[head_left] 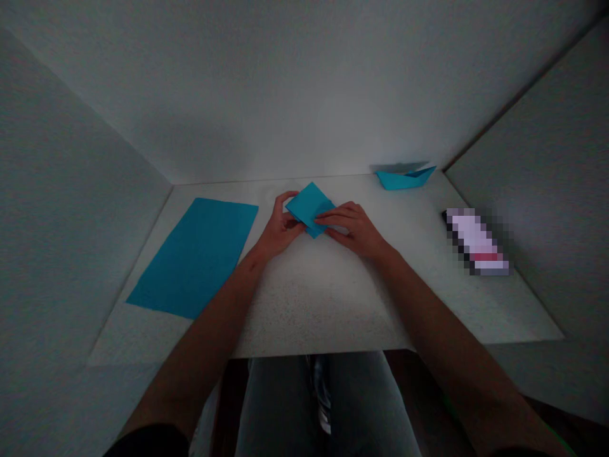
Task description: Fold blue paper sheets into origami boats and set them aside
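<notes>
A small folded piece of blue paper [308, 206], diamond-shaped, lies at the middle of the white table [309, 298]. My left hand [280, 230] grips its left edge, fingers curled round it. My right hand [354, 230] presses on its right corner with fingers pinched together over the fold. Both forearms reach in from the near edge.
A flat blue sheet [195, 255] lies to the left. A finished blue paper boat [404, 179] stands at the back right near the wall. A blurred flat object [477, 242] lies at the right. Walls close in on the left, back and right.
</notes>
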Demonstrator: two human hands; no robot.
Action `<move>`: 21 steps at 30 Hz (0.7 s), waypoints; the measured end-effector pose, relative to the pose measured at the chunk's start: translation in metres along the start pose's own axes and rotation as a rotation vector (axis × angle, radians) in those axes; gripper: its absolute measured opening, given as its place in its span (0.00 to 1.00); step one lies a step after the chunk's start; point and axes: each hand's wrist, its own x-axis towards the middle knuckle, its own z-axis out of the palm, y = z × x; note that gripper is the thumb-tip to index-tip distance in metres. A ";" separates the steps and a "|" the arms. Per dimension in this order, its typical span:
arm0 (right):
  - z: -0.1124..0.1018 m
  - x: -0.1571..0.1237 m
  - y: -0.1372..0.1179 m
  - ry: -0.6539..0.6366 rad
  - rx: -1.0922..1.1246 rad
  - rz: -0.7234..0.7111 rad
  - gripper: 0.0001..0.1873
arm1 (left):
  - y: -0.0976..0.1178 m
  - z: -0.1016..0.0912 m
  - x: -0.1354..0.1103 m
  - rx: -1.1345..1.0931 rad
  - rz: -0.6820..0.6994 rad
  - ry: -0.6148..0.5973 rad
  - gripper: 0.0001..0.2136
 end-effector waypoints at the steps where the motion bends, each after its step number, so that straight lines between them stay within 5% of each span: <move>1: 0.001 -0.001 0.001 0.043 -0.038 0.020 0.17 | 0.001 0.000 0.001 -0.009 0.007 0.004 0.37; 6: 0.003 -0.003 0.008 0.243 -0.021 0.164 0.18 | 0.002 -0.003 0.004 -0.008 -0.001 0.035 0.25; 11: 0.005 -0.004 0.012 0.216 0.296 0.298 0.16 | 0.000 -0.004 0.005 -0.014 -0.006 0.033 0.21; 21: 0.002 -0.003 0.016 0.274 0.434 0.393 0.23 | -0.004 -0.015 0.011 0.104 0.006 0.225 0.22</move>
